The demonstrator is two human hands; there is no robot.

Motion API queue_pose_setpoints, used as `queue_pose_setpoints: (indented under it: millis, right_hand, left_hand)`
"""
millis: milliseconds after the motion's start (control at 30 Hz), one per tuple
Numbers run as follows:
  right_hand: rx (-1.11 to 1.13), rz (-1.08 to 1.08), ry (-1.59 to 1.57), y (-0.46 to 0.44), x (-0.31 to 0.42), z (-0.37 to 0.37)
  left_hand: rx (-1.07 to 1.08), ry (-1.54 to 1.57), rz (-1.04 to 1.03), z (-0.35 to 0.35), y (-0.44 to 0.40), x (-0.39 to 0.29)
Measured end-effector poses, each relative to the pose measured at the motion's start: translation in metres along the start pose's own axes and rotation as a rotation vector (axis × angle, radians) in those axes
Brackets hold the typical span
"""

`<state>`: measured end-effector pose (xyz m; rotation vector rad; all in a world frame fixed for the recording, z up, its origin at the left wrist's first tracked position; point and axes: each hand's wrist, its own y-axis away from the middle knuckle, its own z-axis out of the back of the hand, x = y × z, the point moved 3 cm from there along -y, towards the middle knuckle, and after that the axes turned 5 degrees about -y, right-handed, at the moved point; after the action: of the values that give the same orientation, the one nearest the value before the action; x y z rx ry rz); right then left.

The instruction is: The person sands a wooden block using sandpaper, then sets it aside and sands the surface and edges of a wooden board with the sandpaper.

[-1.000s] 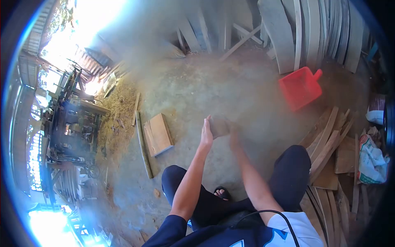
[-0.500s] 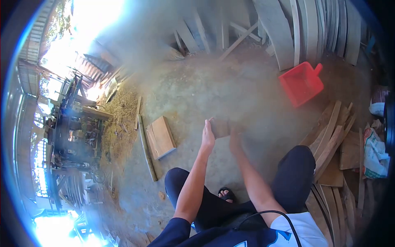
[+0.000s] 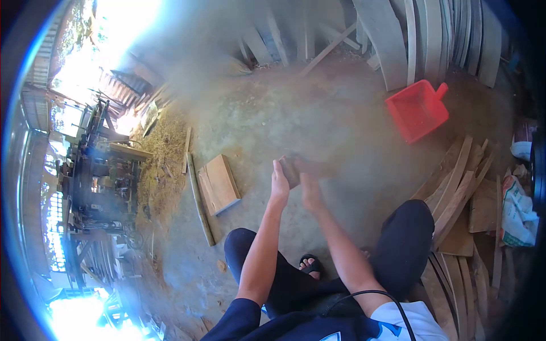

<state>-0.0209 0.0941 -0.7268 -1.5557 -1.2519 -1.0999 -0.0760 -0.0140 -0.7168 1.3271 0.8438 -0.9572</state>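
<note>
Smooth plastic forms the dustpan [image 3: 418,111], matt concrete the floor [image 3: 256,119], unvarnished-looking wood the boards [image 3: 382,42] — the block [image 3: 291,171] looks dull.

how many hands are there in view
2: the left hand holds the brown block, and the right hand is to the right of it, its fingers blurred. No others show, though the haze could hide some.

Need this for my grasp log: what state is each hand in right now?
Left hand: holding a small dark block.
Right hand: close by the block, blurred; open or closed cannot be told.
</note>
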Motion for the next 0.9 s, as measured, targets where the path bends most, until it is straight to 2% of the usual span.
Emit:
queue_pose_setpoints:
  millis: [100, 133, 200, 267, 333, 433, 533, 600, 667, 700, 733, 767, 800, 900]
  right_hand:
    - [0.091, 0.156, 0.077, 0.001, 0.051, -0.017]
    - [0.085, 0.195, 0.051, 0.001, 0.033, -0.011]
    - [-0.026, 0.044, 0.009, -0.009, -0.058, 0.013]
    - [-0.11, -0.081, -0.02, -0.007, -0.088, 0.033]
    - [-0.167, -0.178, -0.027, -0.006, -0.082, 0.046]
    - [-0.05, 0.003, 0.007, -0.009, -0.044, 0.019]
    - [0.04, 0.127, 0.039, -0.008, 0.003, 0.006]
    - [-0.035, 0.075, 0.127, -0.001, -0.02, 0.021]
    - [-0.063, -0.066, 0.118, -0.005, -0.072, 0.047]
    - [-0.055, -0.192, 0.069, -0.009, -0.108, 0.063]
    - [-0.05, -0.319, 0.019, -0.012, -0.107, 0.065]
    - [-0.062, -0.219, 0.067, -0.011, -0.102, 0.058]
    - [-0.075, -0.119, 0.12, -0.011, -0.057, 0.038]
    - [-0.025, -0.028, 0.292, -0.016, -0.043, 0.027]
  left_hand:
    - [0.001, -0.002, 0.09, 0.012, 0.005, 0.01]
    - [-0.029, 0.013, 0.076, 0.017, -0.009, 0.026]
    - [-0.001, 0.06, 0.016, 0.018, -0.017, 0.027]
    - [0.012, -0.009, -0.037, 0.016, -0.015, 0.029]
    - [0.029, -0.044, -0.059, 0.014, -0.017, 0.031]
    - [0.017, 0.038, -0.017, 0.008, -0.015, 0.026]
    - [-0.022, -0.061, -0.094, 0.01, -0.02, 0.034]
    - [-0.007, -0.008, -0.008, 0.005, -0.009, 0.025]
    - [0.023, 0.0, -0.04, -0.002, -0.004, 0.01]
    - [0.031, 0.001, -0.013, -0.005, 0.002, 0.002]
    - [0.041, 0.002, 0.016, -0.009, 0.01, -0.007]
    - [0.056, 0.002, 0.047, -0.012, 0.016, -0.016]
    - [0.081, 0.004, 0.018, -0.011, 0.012, -0.015]
    - [0.116, 0.009, -0.058, -0.011, 0.0, -0.008]
